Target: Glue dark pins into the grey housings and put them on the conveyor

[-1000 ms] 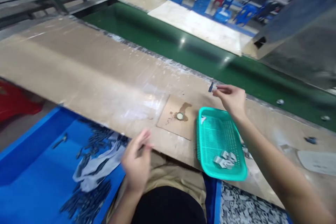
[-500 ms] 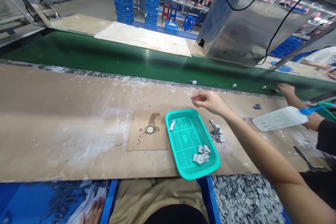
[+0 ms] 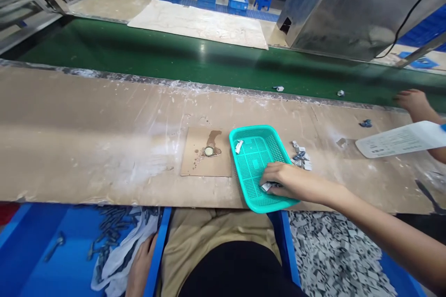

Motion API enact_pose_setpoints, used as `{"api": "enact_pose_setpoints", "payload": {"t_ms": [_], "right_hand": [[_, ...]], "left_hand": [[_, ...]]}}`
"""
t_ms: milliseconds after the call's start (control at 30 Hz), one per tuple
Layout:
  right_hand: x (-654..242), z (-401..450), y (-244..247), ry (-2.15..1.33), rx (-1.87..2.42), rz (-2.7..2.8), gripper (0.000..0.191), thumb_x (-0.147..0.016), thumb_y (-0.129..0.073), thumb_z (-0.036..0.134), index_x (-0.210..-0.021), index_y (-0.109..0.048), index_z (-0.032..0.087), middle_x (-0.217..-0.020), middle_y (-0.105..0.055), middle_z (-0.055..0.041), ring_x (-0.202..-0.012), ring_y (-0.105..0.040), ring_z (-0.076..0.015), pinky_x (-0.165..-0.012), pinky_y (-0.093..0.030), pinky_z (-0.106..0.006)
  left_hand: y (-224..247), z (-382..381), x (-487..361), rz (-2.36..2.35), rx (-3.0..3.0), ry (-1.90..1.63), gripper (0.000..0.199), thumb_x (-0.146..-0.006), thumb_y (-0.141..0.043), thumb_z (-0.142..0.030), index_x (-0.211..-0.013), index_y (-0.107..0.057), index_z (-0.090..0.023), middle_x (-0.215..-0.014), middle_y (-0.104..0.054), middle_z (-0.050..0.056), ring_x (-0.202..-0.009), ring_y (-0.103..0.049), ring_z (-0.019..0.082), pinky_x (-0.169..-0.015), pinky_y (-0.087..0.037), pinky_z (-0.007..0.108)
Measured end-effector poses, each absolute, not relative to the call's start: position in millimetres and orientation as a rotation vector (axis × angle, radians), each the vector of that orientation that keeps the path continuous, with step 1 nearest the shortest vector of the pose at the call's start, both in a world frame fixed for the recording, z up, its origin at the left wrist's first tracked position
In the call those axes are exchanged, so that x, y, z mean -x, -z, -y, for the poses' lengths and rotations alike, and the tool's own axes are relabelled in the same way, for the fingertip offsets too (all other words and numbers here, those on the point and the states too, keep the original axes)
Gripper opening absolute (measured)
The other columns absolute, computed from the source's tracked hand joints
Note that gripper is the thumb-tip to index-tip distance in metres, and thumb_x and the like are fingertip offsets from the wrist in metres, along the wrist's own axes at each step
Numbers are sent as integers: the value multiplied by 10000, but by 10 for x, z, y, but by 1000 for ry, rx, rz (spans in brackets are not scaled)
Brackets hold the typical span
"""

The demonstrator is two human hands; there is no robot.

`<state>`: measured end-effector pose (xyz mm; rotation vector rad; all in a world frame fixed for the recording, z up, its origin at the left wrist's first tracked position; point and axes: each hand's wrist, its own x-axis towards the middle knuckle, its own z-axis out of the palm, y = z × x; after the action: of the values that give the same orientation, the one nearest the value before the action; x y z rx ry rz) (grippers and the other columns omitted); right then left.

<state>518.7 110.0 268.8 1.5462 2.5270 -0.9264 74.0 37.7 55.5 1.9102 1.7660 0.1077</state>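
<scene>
My right hand (image 3: 291,180) reaches into a teal plastic basket (image 3: 256,208). Its fingers curl down around small grey plastic pieces (image 3: 266,186) at the basket's near end and partly hide them. One pale piece (image 3: 239,146) lies alone at the basket's far left. Low in the view, my left hand (image 3: 141,260) rests inside a blue bin (image 3: 35,260), beside a white plastic bag (image 3: 116,260) with dark grey parts in and around it. The fingers of that hand are hidden.
Left of the basket, a wet cardboard square (image 3: 190,164) bears a small round cap (image 3: 209,151). More pieces (image 3: 301,157) lie right of the basket. A bin of grey parts (image 3: 334,255) sits below. Parts dot the green belt (image 3: 223,65); a co-worker's hand (image 3: 413,100) is at right.
My right hand has come down and back from near the belt into the basket, onto the grey pieces. My left hand stays in the blue bin. The view has tilted down.
</scene>
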Motion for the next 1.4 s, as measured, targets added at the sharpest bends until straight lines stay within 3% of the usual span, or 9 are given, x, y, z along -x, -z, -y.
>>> {"api": "enact_pose_setpoints", "payload": {"t_ms": [267, 400, 500, 633, 700, 867, 967, 1200, 1400], "right_hand": [[-5198, -1227, -2678, 1766, -2104, -2354, 386, -871, -551, 423, -1197, -618, 226, -901, -684, -57, -886, -650, -227, -800, -520, -404], [-5020, -1448, -2738, 2136, -2382, -2035, 377, -707, -736, 442, -972, -656, 185, -758, -689, -46, -677, -679, -214, -651, -559, -359], [-4862, -1670, -2699, 2295, -2392, -1942, 315, -629, -799, 410, -785, -674, 166, -813, -704, -72, -726, -682, -225, -649, -563, -350], [-4664, -1921, -2591, 2575, -2157, -1847, 361, -673, -771, 393, -968, -711, 193, -958, -714, -75, -841, -685, -230, -812, -540, -404], [-4565, -1989, -2559, 2399, -2120, -2008, 382, -724, -726, 399, -1043, -694, 193, -1050, -697, -85, -867, -684, -227, -846, -526, -402], [-4339, -2015, -2458, 1124, -2140, -2756, 380, -802, -617, 359, -1122, -635, 155, -918, -717, -81, -809, -679, -222, -766, -542, -373], [-4266, -2004, -2340, 695, -2021, -2918, 309, -849, -541, 347, -1106, -615, 191, -955, -718, -65, -768, -679, -211, -713, -551, -359], [-4263, -2012, -2210, 561, -1958, -2885, 254, -866, -504, 333, -1060, -605, 204, -1050, -703, -57, -810, -686, -207, -694, -555, -331], [-4265, -2029, -2201, 574, -1934, -2868, 262, -860, -514, 337, -1059, -616, 202, -1019, -714, -52, -819, -687, -212, -727, -550, -342]], "left_hand": [[-483, -651, -784, -1743, -2039, 181, 470, -804, -359, -93, -1185, -607, -212, -1164, -628, 101, -919, -651, 236, -740, -501, 289], [-389, -634, -796, -1836, -2059, 77, 486, -822, -330, -81, -1223, -576, -201, -1216, -600, 93, -992, -624, 224, -799, -487, 279], [-323, -605, -784, -1879, -2061, 23, 482, -828, -358, -100, -1262, -548, -189, -1213, -597, 107, -1033, -599, 236, -819, -490, 296], [-295, -576, -753, -1824, -2138, -59, 454, -838, -376, -119, -1241, -579, -171, -1100, -634, 148, -991, -607, 272, -838, -495, 358], [-296, -557, -744, -1773, -2135, -93, 432, -837, -393, -118, -1201, -614, -188, -1064, -648, 142, -997, -602, 276, -874, -481, 369], [-233, -545, -745, -1678, -2084, -199, 422, -860, -362, -139, -1189, -623, -183, -1031, -651, 151, -991, -595, 288, -888, -472, 412], [-175, -571, -738, -1646, -2031, -257, 439, -861, -356, -158, -1238, -578, -191, -1012, -649, 127, -983, -594, 264, -880, -483, 402], [-399, -530, -678, -1604, -1876, -427, 412, -881, -329, -179, -1233, -543, -181, -1081, -587, 120, -1006, -579, 218, -896, -477, 386], [-781, -502, -608, -1649, -1329, -642, 226, -817, -523, -305, -948, -649, -170, -923, -634, 103, -770, -625, 221, -709, -524, 347]]}}
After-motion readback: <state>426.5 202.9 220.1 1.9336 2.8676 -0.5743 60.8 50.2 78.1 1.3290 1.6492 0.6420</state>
